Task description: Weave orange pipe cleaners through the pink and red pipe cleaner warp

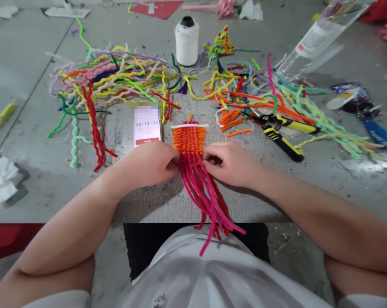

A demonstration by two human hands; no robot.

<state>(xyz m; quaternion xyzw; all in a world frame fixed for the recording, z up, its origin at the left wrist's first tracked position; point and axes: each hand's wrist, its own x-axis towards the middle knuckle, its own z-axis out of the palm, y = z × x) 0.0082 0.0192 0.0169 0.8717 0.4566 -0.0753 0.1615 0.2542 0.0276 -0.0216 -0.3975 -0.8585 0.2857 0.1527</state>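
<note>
A woven piece of orange and pink pipe cleaners (189,140) lies on the table in front of me, a white strip (189,126) across its top. Long loose pink and red pipe cleaners (209,201) hang from its lower end over the table edge. My left hand (156,162) is closed in a pinch at the weave's lower left edge, its fingertips partly hidden. On the other side my right hand (228,164) pinches the end of a short orange pipe cleaner (198,163) that crosses the pink strands just below the woven rows.
A phone with a timer (147,128) lies beside my left hand. Yellow-black pliers (281,134) and cut orange pieces (230,119) are at right. Behind stand a white thread spool (186,42) and a leaning clear plastic tube (318,42). Colourful pipe cleaners (116,77) heap at left.
</note>
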